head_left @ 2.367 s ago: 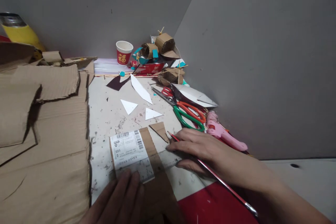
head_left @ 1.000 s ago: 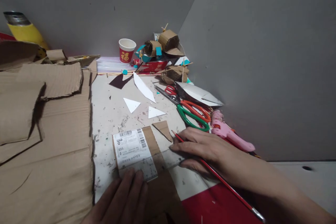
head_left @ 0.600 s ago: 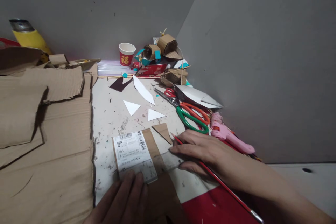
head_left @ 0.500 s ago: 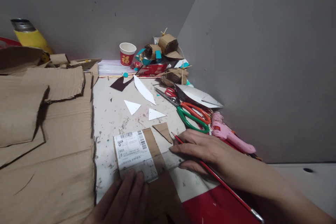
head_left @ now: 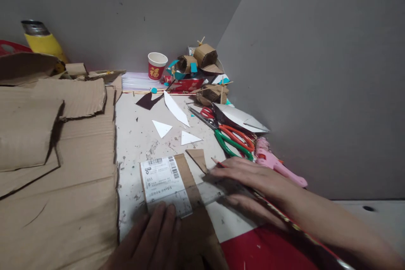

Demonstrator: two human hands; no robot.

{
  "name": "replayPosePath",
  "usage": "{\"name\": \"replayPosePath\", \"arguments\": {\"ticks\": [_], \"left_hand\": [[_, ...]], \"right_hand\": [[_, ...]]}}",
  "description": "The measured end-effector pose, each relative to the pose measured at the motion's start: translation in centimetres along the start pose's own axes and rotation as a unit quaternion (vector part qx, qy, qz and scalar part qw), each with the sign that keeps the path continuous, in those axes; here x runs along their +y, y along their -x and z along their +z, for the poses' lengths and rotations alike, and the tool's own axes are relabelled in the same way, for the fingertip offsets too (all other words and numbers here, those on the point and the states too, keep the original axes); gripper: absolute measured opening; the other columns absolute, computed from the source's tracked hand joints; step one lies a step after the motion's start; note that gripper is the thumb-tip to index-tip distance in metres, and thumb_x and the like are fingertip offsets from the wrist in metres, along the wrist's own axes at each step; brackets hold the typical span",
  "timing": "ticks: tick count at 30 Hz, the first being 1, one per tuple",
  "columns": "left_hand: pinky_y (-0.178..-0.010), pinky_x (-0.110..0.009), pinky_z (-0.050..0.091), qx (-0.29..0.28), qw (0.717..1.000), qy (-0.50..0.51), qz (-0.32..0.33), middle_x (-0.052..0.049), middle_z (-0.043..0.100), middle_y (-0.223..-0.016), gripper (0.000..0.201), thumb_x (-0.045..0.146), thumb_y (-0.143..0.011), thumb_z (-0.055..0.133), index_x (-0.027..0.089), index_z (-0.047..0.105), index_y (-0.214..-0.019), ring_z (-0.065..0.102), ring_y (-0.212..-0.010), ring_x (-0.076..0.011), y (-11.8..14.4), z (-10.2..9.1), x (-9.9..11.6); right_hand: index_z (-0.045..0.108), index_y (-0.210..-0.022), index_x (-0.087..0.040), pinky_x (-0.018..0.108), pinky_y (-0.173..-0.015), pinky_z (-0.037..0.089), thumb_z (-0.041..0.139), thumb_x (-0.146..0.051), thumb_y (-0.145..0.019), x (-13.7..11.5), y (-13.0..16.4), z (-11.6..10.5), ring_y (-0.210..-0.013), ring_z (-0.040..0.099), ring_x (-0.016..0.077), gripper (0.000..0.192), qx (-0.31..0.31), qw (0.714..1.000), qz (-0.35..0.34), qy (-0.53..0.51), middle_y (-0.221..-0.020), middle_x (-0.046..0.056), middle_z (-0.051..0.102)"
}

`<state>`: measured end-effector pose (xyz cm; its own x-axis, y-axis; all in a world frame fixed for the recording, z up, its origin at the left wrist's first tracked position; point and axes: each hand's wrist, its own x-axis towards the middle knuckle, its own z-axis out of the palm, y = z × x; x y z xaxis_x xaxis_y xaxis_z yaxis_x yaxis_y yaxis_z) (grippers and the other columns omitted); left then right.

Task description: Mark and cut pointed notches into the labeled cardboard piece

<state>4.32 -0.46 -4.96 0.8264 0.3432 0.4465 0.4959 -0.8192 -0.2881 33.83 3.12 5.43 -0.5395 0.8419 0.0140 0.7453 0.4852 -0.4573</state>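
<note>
Nearest, the left hand (head_left: 155,240) lies flat with fingers stretched out, pressing on the near end of a cardboard strip (head_left: 190,202) that bears a white shipping label (head_left: 164,183); it grips nothing. The strip lies on the spattered white counter (head_left: 136,139), its near end running out of the bottom of the view beside a red sheet (head_left: 265,249). Just right of it, the right hand (head_left: 249,179) rests palm down, fingers loosely extended over a clear ruler (head_left: 209,192) laid across the strip, and holds a thin red pencil (head_left: 221,164) whose tip sticks out past the fingers; the hand is blurred, so the exact grip is hard to tell. A small cardboard offcut (head_left: 198,158) lies just beyond the fingertips. To the left, big corrugated cardboard sheets (head_left: 53,168) cover the counter. Further off lie white paper triangles (head_left: 162,128), green-and-orange scissors (head_left: 234,139) and a pink glue gun (head_left: 272,162) near the right wall. At the back corner stand a red paper cup (head_left: 157,66) and a heap of cardboard craft pieces (head_left: 199,71); far left, a yellow flask (head_left: 42,40).
</note>
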Motion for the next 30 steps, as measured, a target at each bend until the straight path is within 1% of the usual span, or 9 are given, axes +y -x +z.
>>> {"name": "replayPosePath", "arguments": {"ticks": [3,5,7,9,12,15,20,25,30], "left_hand": [[-0.107,-0.035,0.033,0.017,1.000,0.003,-0.010,-0.004,0.070,-0.122,0.036,0.029,-0.101,0.041,0.017,0.065,-0.124,0.058,-0.114,-0.0207,-0.4,-0.1,0.1],[-0.098,-0.033,0.039,0.017,1.000,0.002,-0.016,-0.002,0.072,-0.117,0.035,0.027,-0.101,0.041,0.017,0.066,-0.122,0.058,-0.112,-0.0208,-0.6,-0.2,0.1],[-0.093,-0.032,0.041,0.018,1.000,0.003,-0.020,-0.002,0.073,-0.114,0.035,0.026,-0.100,0.040,0.016,0.067,-0.120,0.059,-0.111,-0.0208,-0.7,-0.2,0.3],[-0.092,-0.033,0.041,0.015,1.000,0.009,-0.022,-0.002,0.073,-0.115,0.036,0.024,-0.100,0.039,0.016,0.068,-0.119,0.060,-0.110,-0.0214,-0.7,-0.3,0.4],[-0.093,-0.035,0.041,0.000,1.000,0.015,-0.022,-0.003,0.072,-0.121,0.037,0.026,-0.099,0.040,0.017,0.066,-0.123,0.059,-0.115,-0.0232,-0.7,-0.4,0.4],[-0.093,-0.034,0.041,-0.013,1.000,0.006,-0.021,-0.003,0.071,-0.123,0.037,0.026,-0.098,0.042,0.016,0.064,-0.127,0.058,-0.116,-0.0228,-0.8,-0.7,0.4],[-0.092,-0.031,0.042,-0.052,0.998,-0.005,-0.029,-0.004,0.069,-0.128,0.039,0.025,-0.099,0.040,0.016,0.062,-0.130,0.059,-0.115,-0.0196,-1.2,-1.3,0.2],[-0.091,-0.030,0.043,-0.036,0.999,-0.004,-0.035,0.000,0.073,-0.121,0.039,0.019,-0.099,0.037,0.017,0.065,-0.126,0.061,-0.111,-0.0176,-1.6,-1.4,0.1],[-0.090,-0.030,0.043,-0.036,0.999,-0.007,-0.039,-0.002,0.072,-0.122,0.039,0.020,-0.098,0.038,0.015,0.064,-0.126,0.062,-0.109,-0.0178,-1.7,-1.2,0.2]], "right_hand": [[0.066,-0.121,-0.033,0.035,-0.079,0.059,0.044,-0.043,-0.101,-1.0,-0.3,-0.6,-0.095,0.071,0.0252,0.032,0.037,0.997,0.003,-0.063,-0.106,0.006,0.074],[0.068,-0.118,-0.032,0.033,-0.074,0.059,0.036,-0.049,-0.103,-1.8,-1.4,-0.8,-0.081,0.071,0.0211,0.039,0.017,0.992,0.015,-0.127,-0.088,0.005,0.073],[0.071,-0.114,-0.027,0.031,-0.071,0.056,0.027,-0.058,-0.102,-2.8,-3.2,-0.6,-0.070,0.067,0.0167,0.055,-0.029,0.983,-0.029,-0.178,-0.080,0.004,0.069],[0.073,-0.108,-0.019,0.029,-0.068,0.052,0.027,-0.059,-0.102,-3.7,-5.3,0.1,-0.071,0.063,0.0159,0.061,-0.065,0.969,-0.077,-0.225,-0.079,0.006,0.067],[0.071,-0.093,-0.014,0.026,-0.069,0.050,0.042,-0.037,-0.103,-4.5,-7.7,2.1,-0.072,0.060,0.0136,0.039,-0.088,0.954,-0.047,-0.284,-0.076,0.004,0.065],[0.065,-0.080,-0.015,0.020,-0.054,0.043,0.053,-0.026,-0.094,-4.6,-8.7,4.2,-0.061,0.052,0.0108,0.021,-0.088,0.936,-0.005,-0.341,-0.067,-0.001,0.057],[0.054,-0.069,-0.017,0.021,-0.050,0.037,0.053,-0.029,-0.092,-4.4,-8.9,5.5,-0.056,0.045,0.0102,0.026,-0.076,0.934,0.018,-0.350,-0.061,-0.003,0.049],[0.050,-0.066,-0.019,0.022,-0.050,0.036,0.052,-0.030,-0.092,-4.4,-9.2,5.7,-0.056,0.043,0.0107,0.029,-0.089,0.934,0.018,-0.345,-0.060,-0.003,0.046],[0.053,-0.069,-0.018,0.021,-0.049,0.035,0.053,-0.030,-0.093,-4.3,-9.3,6.1,-0.056,0.042,0.0100,0.027,-0.097,0.933,0.013,-0.346,-0.061,-0.003,0.047]]}}
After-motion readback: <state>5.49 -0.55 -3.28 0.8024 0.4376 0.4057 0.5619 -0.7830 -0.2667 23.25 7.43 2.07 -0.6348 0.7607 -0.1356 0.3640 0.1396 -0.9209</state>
